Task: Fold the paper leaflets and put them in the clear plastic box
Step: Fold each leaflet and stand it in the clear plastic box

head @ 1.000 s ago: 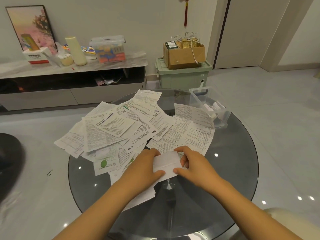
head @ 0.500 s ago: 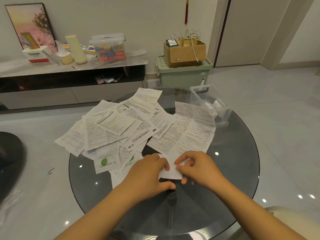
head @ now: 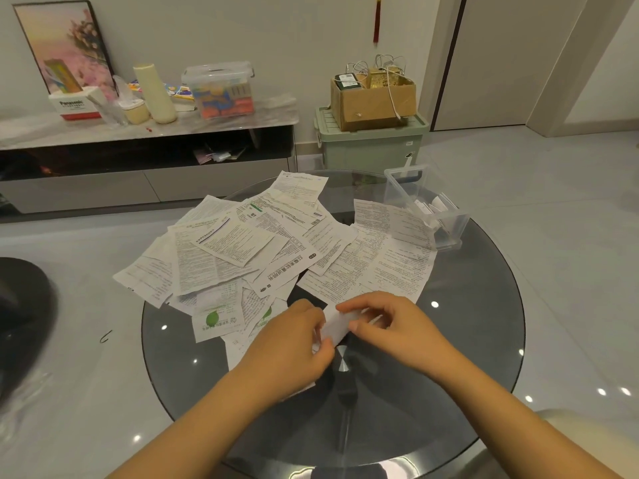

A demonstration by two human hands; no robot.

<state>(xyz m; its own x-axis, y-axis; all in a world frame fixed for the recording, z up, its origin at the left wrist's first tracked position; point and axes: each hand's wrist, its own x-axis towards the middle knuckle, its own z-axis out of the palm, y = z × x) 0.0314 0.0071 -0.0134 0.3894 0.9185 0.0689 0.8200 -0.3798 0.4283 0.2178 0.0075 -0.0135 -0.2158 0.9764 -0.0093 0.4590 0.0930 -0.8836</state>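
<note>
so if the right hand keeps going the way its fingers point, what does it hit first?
The right hand points left, across the folded leaflet it pinches, so it would likely meet the left hand first. They look almost touching, though depth is unclear.

Round dark glass table [head: 466, 375] fills the lower middle of the frame. Spread across its upper left half, a loose overlapping heap of printed paper leaflets [head: 249, 250], some hanging past the left rim. At the upper right edge sits the clear plastic box [head: 449, 223], touching the nearest sheet.
</note>
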